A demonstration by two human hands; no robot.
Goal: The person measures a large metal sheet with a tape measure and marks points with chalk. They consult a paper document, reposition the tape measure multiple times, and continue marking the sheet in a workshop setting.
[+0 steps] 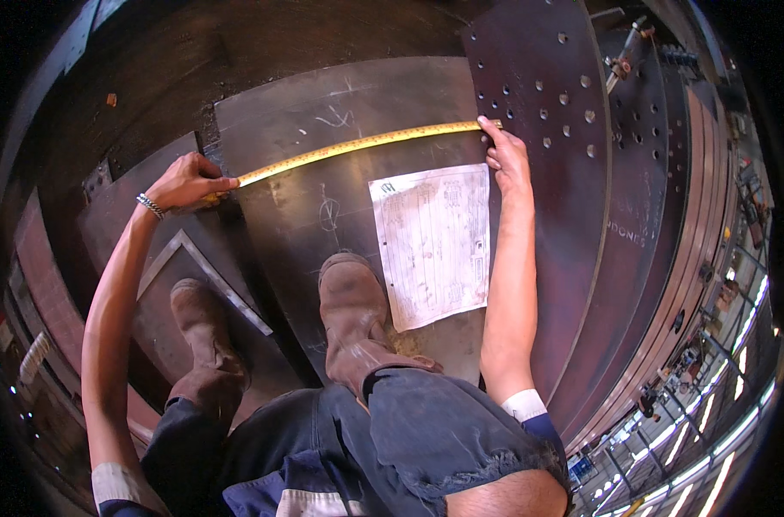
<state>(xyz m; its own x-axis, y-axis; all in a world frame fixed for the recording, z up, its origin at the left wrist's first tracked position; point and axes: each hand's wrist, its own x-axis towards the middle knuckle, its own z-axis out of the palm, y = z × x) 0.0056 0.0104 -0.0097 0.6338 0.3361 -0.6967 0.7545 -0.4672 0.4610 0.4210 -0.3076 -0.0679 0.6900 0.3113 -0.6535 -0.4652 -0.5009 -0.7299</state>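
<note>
A yellow tape measure (357, 145) is stretched across a dark steel plate (297, 198) that bears chalk marks. My left hand (185, 181) is closed on the tape at the plate's left edge; the tape's case is mostly hidden under that hand. At the other side, my right hand (507, 155) pinches the tape by the plate's right edge, near a steel plate with drilled holes (538, 103). A smudged paper drawing (435, 246) lies on the marked plate, beside my right forearm.
My boots (351, 297) stand on the plates. An L-shaped metal square (224, 289) lies left of them. A dark gap runs along the marked plate's left edge. Long steel members (693, 224) lie on the right, with a clamp-like tool (625, 60) at the far right.
</note>
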